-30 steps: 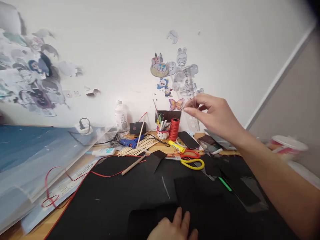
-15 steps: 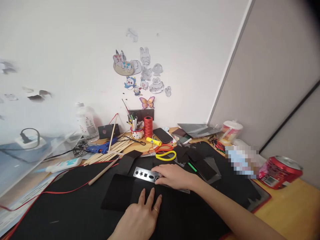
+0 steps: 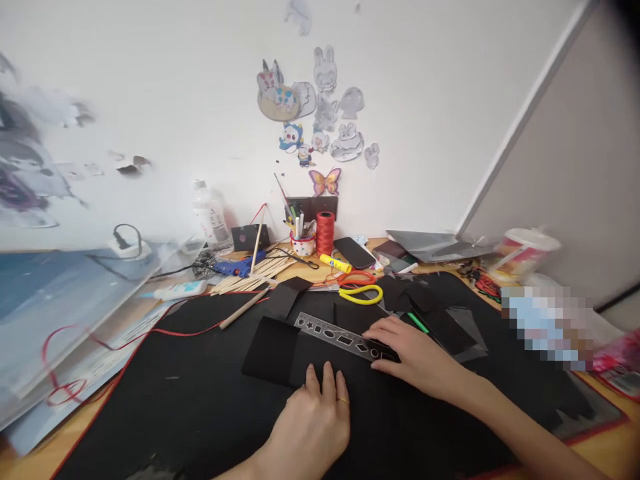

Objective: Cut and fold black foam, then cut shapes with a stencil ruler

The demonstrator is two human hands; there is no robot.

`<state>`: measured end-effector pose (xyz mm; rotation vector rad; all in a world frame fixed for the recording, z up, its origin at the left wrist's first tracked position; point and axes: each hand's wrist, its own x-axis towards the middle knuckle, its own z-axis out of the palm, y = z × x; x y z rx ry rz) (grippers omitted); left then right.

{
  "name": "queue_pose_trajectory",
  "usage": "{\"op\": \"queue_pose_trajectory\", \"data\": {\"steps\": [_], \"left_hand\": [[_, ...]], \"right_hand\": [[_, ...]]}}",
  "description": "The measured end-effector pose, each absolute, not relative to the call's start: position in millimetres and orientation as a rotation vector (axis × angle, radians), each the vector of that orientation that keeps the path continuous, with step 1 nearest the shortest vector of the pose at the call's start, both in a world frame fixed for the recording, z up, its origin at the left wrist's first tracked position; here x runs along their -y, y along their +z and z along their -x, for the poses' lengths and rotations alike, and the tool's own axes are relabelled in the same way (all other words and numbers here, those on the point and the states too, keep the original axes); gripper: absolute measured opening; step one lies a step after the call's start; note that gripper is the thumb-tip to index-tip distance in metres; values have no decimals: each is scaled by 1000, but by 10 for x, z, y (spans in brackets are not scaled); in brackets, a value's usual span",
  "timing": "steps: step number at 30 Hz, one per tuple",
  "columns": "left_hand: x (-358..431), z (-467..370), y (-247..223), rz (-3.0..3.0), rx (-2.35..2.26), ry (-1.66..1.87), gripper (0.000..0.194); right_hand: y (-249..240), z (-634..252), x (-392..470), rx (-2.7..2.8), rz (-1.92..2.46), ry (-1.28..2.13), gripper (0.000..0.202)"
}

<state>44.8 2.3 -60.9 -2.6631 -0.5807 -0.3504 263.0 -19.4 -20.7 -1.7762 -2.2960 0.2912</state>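
Note:
My left hand (image 3: 315, 417) lies palm down with fingers stretched out and their tips pressing on a dark sheet of black paper (image 3: 270, 350). A clear stencil ruler (image 3: 333, 335) with cut-out shapes, among them a star and a square, slants along the sheet's far edge. Thumb on the near side and fingers on the far side, my right hand (image 3: 417, 357) grips the ruler's right end and covers part of it. Both hands rest over the black mat (image 3: 200, 393). The sheet's right part blends into the mat, so its edge there is hard to see.
Scissors with yellow and orange handles (image 3: 361, 294), black paper scraps (image 3: 450, 330) and a green stick (image 3: 418, 323) lie beyond my hands. A wooden rod (image 3: 244, 309), thin sticks, a blue glue gun (image 3: 235, 267) and red ribbon (image 3: 187, 333) are left. A cup (image 3: 525, 252) stands right.
My right hand has slid rightward along the ruler, uncovering more cut-outs. My left hand stays flat on the paper. The camera view has turned, so everything appears farther right.

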Motion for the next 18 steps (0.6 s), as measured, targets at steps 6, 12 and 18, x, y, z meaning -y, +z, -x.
{"op": "queue_pose_trajectory", "data": {"steps": [6,12,18], "left_hand": [[130,-473,-561,2649,488,-477,30],[111,-444,-428,2696,377,-408,25],[52,-505,-338,2646,328,-603,12]], "right_hand": [[-256,-2537,202,2341,1696,178,31],[-220,-2669,245,2312,1597,-87,32],[-250,-2521,233,2349,1546,78,30]]}}
